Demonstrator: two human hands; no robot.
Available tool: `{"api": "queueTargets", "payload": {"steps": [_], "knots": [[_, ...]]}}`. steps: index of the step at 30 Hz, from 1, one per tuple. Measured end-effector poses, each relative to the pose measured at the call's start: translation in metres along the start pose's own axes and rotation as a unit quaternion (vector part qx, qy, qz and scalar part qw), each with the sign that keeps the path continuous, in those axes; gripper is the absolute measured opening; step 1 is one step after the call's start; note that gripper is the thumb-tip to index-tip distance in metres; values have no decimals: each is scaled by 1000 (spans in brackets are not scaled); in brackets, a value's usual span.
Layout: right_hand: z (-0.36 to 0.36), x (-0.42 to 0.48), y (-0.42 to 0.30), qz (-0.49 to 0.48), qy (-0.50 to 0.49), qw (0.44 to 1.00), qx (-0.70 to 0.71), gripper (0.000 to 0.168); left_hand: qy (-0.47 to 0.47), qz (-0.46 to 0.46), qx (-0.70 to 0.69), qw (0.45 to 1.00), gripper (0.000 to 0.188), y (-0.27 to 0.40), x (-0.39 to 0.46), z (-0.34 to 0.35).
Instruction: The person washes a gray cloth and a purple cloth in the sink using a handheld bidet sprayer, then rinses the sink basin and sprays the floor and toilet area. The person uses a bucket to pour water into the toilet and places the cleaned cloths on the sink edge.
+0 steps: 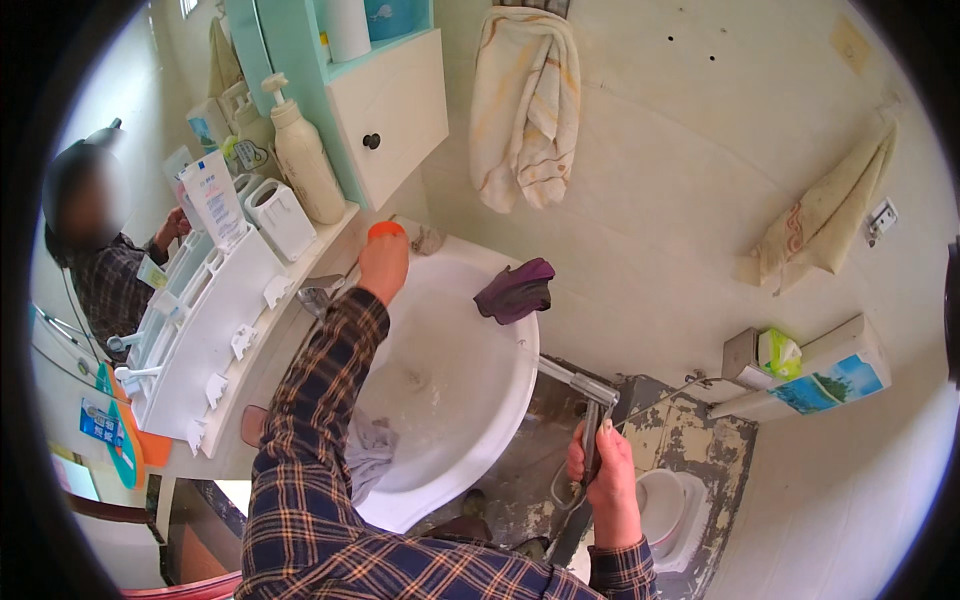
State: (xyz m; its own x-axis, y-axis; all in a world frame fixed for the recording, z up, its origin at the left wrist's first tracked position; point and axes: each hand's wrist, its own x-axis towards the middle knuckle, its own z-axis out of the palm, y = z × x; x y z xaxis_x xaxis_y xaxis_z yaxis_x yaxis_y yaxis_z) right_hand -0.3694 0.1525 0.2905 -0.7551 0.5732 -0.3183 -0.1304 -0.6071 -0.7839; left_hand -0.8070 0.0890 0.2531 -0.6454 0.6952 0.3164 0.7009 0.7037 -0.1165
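Note:
My left hand (384, 266) reaches over the back rim of the white washbasin (450, 360), beside the metal faucet (319, 294). Its fingers are closed around a round orange object (387, 229), mostly covered by the hand. My right hand (611, 476) grips the grey handle (592, 435) of a tool, to the right of the basin. A silver bar-shaped head (581, 381) extends from the tool towards the basin rim. A purple and grey cloth (516, 291) hangs over the basin's far rim, and a pale wet cloth (371, 450) lies on its near left side.
A white shelf (217, 330) with a pump bottle (306, 161), a tube and holders runs along the mirror at left. A cabinet (390, 112) juts out above the basin. Towels (525, 112) hang on the wall. A squat toilet (675, 517) lies in the floor at right.

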Motion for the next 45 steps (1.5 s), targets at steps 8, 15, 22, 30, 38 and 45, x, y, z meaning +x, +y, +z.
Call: {"api": "queueTargets", "payload": {"steps": [8, 15, 22, 30, 38, 45], "knots": [[17, 8, -8, -50, -75, 995, 27, 43, 45, 8, -81, 996, 3, 31, -127, -89], [17, 1, -4, -33, -97, 995, 15, 43, 40, -17, -103, 994, 3, 25, -163, -102], [-17, -25, 14, 59, -86, 994, -34, 39, 12, -20, -96, 995, 5, 32, -175, -99], [-54, -48, 28, 53, -27, 998, -13, 38, 28, -3, -111, 993, 5, 34, -164, -102], [-59, -63, 34, 34, -35, 999, -16, 42, 9, -2, -32, 999, 10, 7, -76, -36], [-68, -73, 38, 0, -9, 1000, -20, 40, -35, -72, -31, 996, 21, -34, -40, 9]]}}
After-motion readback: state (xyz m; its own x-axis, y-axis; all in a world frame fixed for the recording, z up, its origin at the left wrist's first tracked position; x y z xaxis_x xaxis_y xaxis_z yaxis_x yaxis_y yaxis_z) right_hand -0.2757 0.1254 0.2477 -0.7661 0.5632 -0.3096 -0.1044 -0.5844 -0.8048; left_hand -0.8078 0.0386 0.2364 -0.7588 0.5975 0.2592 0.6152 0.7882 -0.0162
